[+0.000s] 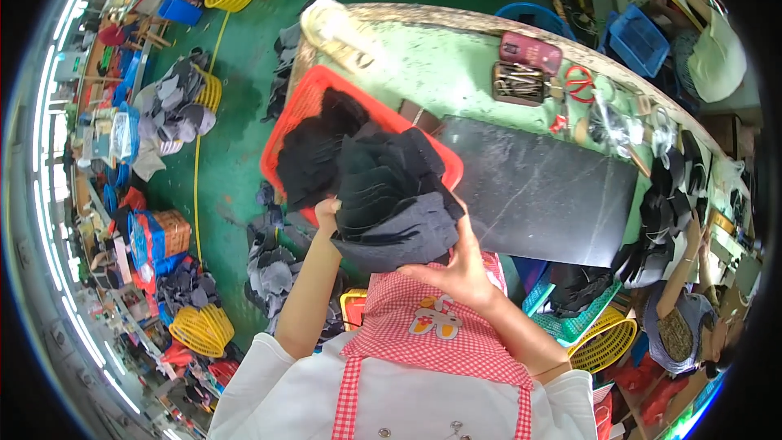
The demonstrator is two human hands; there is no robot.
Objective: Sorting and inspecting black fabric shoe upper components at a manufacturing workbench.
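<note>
Checked apron (436,344); L hand (327,216) + R hand (461,270) gripping dk cloth stack (395,232) by bskt (448,162)

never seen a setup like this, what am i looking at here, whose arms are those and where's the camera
There is no machine doing the handling: these are a person's own bare hands. The one picture comes from a wide fisheye camera on the person's head, looking down, so straight edges bend near the rim. The left hand and right hand hold a stack of dark, cloth-like pieces between them. Behind it, a red basket holds more dark pieces. On the green table lie a black board, a box of metal tools and red scissors.
</note>
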